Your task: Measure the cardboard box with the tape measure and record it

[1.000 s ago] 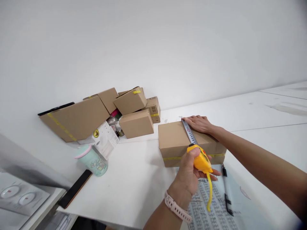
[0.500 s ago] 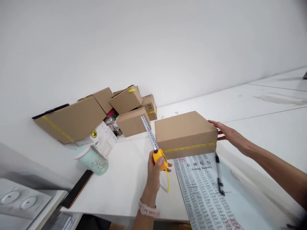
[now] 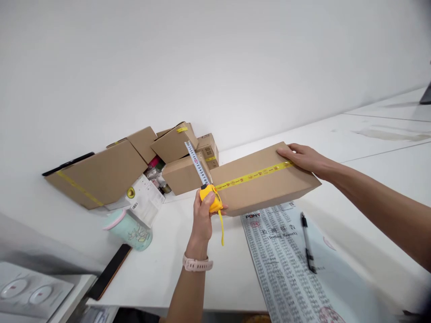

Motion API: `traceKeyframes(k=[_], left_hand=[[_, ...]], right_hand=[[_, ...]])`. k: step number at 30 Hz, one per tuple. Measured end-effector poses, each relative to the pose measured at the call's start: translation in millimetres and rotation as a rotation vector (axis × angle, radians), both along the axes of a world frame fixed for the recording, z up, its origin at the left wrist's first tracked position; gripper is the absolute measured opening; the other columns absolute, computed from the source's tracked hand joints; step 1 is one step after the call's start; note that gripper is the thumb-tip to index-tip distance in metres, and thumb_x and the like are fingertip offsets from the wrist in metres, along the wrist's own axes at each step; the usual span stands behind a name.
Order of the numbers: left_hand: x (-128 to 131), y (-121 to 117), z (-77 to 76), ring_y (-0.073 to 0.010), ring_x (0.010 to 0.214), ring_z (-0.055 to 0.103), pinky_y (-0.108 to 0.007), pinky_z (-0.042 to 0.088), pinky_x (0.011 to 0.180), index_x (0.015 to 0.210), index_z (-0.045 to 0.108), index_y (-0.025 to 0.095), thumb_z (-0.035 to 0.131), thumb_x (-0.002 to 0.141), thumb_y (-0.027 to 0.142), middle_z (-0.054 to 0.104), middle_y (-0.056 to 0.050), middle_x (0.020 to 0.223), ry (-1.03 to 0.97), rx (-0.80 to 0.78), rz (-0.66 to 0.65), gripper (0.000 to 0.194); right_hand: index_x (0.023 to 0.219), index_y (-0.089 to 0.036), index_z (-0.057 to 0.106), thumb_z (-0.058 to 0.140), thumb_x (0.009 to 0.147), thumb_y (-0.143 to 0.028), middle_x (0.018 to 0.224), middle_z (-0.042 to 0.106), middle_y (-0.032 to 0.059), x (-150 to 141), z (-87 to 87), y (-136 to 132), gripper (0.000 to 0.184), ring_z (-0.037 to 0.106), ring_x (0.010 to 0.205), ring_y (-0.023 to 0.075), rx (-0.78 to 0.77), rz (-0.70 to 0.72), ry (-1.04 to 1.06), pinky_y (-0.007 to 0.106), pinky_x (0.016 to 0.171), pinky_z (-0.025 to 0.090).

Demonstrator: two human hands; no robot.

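My left hand (image 3: 203, 218) is closed round a yellow tape measure (image 3: 210, 200), whose short blade (image 3: 195, 163) sticks up and away to the left. Just to its right a brown cardboard box (image 3: 266, 184) with a yellow tape strip is tipped up on its near edge, the taped face turned toward me. My right hand (image 3: 301, 158) grips the box's far right top corner, fingers curled over the edge. The tape measure's case sits against the box's near left corner.
A printed report sheet (image 3: 286, 264) with a black pen (image 3: 308, 244) lies in front of the box. At the back left are several cardboard boxes (image 3: 111, 172), a mint green cup (image 3: 129, 226) and a dark phone (image 3: 109, 271) at the table's edge.
My right hand has tipped the box up so its taped side faces upward. My left hand took the tape measure off the box top and moved it to the box's left corner.
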State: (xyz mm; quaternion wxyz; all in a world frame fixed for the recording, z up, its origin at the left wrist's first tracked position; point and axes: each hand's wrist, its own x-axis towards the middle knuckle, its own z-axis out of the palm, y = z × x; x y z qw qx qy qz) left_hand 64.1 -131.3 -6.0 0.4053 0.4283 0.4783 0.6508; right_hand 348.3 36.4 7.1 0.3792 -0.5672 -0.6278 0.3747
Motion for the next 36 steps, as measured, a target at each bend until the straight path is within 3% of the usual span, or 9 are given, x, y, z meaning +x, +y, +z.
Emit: traceKeyframes(k=[5, 8, 11, 13, 16, 21, 25, 31, 36], left_hand=[[4, 3, -1.6, -0.0159, 0.063, 0.069, -0.029, 0.057, 0.052, 0.112, 0.057, 0.017, 0.075, 0.073, 0.052, 0.061, -0.007, 0.112, 0.017, -0.007, -0.001, 0.056], [15, -7, -1.0, -0.0149, 0.063, 0.068, -0.029, 0.057, 0.053, 0.115, 0.056, 0.019, 0.077, 0.072, 0.050, 0.062, -0.008, 0.113, 0.028, 0.053, 0.078, 0.057], [42, -35, -11.1, -0.0151, 0.069, 0.067, -0.027, 0.056, 0.055, 0.123, 0.051, 0.023, 0.080, 0.073, 0.050, 0.062, -0.008, 0.115, 0.034, 0.141, 0.151, 0.064], [65, -56, -25.0, -0.0161, 0.072, 0.067, -0.025, 0.055, 0.052, 0.125, 0.049, 0.026, 0.082, 0.072, 0.052, 0.060, -0.010, 0.124, -0.004, 0.090, 0.055, 0.067], [96, -74, -47.4, -0.0155, 0.072, 0.066, -0.025, 0.056, 0.056, 0.124, 0.052, 0.026, 0.084, 0.068, 0.055, 0.059, -0.012, 0.127, -0.076, -0.029, -0.203, 0.072], [120, -61, -58.7, -0.0095, 0.061, 0.061, -0.021, 0.052, 0.050, 0.111, 0.054, 0.023, 0.088, 0.062, 0.051, 0.061, -0.006, 0.110, -0.229, -0.154, -0.437, 0.066], [126, -46, -57.3, -0.0101, 0.060, 0.064, -0.020, 0.052, 0.048, 0.110, 0.052, 0.021, 0.085, 0.065, 0.051, 0.060, -0.006, 0.109, -0.268, -0.162, -0.442, 0.063], [134, -45, -65.4, -0.0129, 0.059, 0.069, -0.020, 0.052, 0.045, 0.112, 0.053, 0.021, 0.085, 0.064, 0.052, 0.059, -0.007, 0.114, -0.313, -0.183, -0.440, 0.066], [138, -50, -67.9, -0.0141, 0.061, 0.070, -0.020, 0.053, 0.046, 0.110, 0.054, 0.020, 0.084, 0.064, 0.051, 0.059, -0.007, 0.114, -0.320, -0.214, -0.437, 0.063]], right_hand=[[0.143, -0.040, 0.047, 0.049, 0.087, -0.071, 0.129, 0.066, 0.0056, 0, -19.4, 3, 0.064, 0.071, 0.091, 0.0296, 0.043, 0.010, -0.005, 0.044, 0.073, 0.060], [0.137, -0.034, 0.050, 0.049, 0.087, -0.071, 0.123, 0.069, 0.0079, 0, -23.2, 5, 0.062, 0.071, 0.091, 0.0300, 0.069, 0.012, -0.009, 0.042, 0.071, 0.060], [0.126, -0.030, 0.056, 0.052, 0.086, -0.068, 0.115, 0.070, 0.0090, -1, -24.6, 8, 0.055, 0.070, 0.091, 0.0311, 0.127, 0.008, 0.004, 0.043, 0.070, 0.060], [0.118, -0.029, 0.058, 0.054, 0.086, -0.065, 0.112, 0.071, 0.0083, -2, -25.7, 10, 0.048, 0.070, 0.091, 0.0311, 0.153, -0.001, 0.042, 0.043, 0.070, 0.060], [0.116, -0.030, 0.058, 0.057, 0.085, -0.062, 0.111, 0.070, 0.0072, -3, -26.9, 9, 0.044, 0.070, 0.089, 0.0303, 0.150, 0.008, 0.111, 0.042, 0.067, 0.060], [0.132, -0.033, 0.053, 0.055, 0.086, -0.058, 0.111, 0.067, 0.0066, -3, -22.7, 1, 0.052, 0.069, 0.087, 0.0281, 0.193, 0.064, 0.096, 0.041, 0.066, 0.059], [0.122, -0.030, 0.059, 0.051, 0.088, -0.051, 0.120, 0.066, 0.0079, -4, -16.6, 3, 0.041, 0.065, 0.099, 0.0296, 0.315, 0.021, -0.084, 0.045, 0.078, 0.056], [0.101, -0.025, 0.063, 0.045, 0.092, -0.050, 0.107, 0.069, 0.0105, -6, -11.4, 10, 0.032, 0.063, 0.100, 0.0332, 0.520, -0.025, -0.362, 0.055, 0.094, 0.045], [0.121, -0.028, 0.063, 0.030, 0.099, -0.038, 0.110, 0.069, 0.0097, -10, -13.0, 10, 0.041, 0.061, 0.106, 0.0315, 0.761, 0.066, -0.498, 0.054, 0.098, 0.039]])
